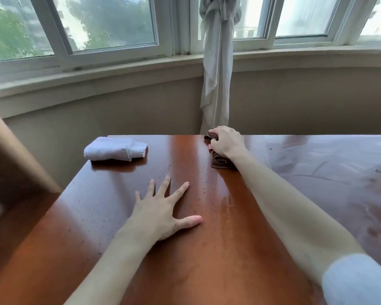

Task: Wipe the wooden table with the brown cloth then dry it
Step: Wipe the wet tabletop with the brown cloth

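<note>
The glossy wooden table (97, 216) fills the lower view, with a wet streak running down its middle. At the far edge my right hand (226, 142) grips the crumpled brown cloth (220, 160) and presses it onto the wood; most of the cloth is hidden under the hand. My left hand (163, 210) lies flat on the table nearer to me, fingers spread and straight, holding nothing. A folded white cloth (116, 149) rests on the far left part of the table, apart from both hands.
A tied grey curtain (217, 69) hangs behind the table's far edge by the windows (110, 23). A window ledge curves along the wall. A tan chair back or panel (11, 155) stands at the left. The table's right side shows pale glare and dark specks.
</note>
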Available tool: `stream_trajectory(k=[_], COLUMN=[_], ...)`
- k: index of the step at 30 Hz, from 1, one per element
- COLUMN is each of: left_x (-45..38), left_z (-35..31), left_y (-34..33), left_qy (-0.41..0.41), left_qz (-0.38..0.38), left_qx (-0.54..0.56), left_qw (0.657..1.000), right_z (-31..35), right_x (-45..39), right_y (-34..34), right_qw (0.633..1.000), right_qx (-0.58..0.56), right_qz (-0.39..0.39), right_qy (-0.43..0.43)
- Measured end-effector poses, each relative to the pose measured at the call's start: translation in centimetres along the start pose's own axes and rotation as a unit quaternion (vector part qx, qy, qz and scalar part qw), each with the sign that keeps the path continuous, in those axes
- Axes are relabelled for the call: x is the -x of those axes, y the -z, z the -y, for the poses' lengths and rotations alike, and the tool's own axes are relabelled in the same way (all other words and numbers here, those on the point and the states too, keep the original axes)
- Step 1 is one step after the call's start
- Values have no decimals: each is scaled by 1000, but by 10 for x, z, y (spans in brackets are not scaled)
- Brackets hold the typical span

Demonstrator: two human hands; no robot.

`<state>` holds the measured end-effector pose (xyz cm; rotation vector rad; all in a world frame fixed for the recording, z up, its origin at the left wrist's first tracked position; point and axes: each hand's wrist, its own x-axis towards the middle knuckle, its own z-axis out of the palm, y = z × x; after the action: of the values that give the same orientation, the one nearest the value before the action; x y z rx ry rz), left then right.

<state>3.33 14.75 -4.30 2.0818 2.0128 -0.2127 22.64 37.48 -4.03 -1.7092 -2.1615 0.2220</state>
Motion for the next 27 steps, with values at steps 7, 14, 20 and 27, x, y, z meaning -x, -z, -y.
stream_trajectory(k=[7, 14, 20, 27], left_x=[16, 114, 217, 276], left_z=[4, 38, 66, 100], left_y=[7, 1, -27, -78], left_qy=[-19, -44, 24, 84], left_qz=[-53, -215, -242, -282], left_qx=[147, 245, 228, 159], left_qw=[988, 944, 943, 943], right_z=[37, 136, 136, 163], right_x=[131, 311, 283, 336], right_y=[12, 17, 20, 8], right_qw=[991, 944, 980, 961], right_qx=[-41, -112, -92, -87], right_qz=[66, 85, 62, 53], right_qy=[106, 297, 167, 255])
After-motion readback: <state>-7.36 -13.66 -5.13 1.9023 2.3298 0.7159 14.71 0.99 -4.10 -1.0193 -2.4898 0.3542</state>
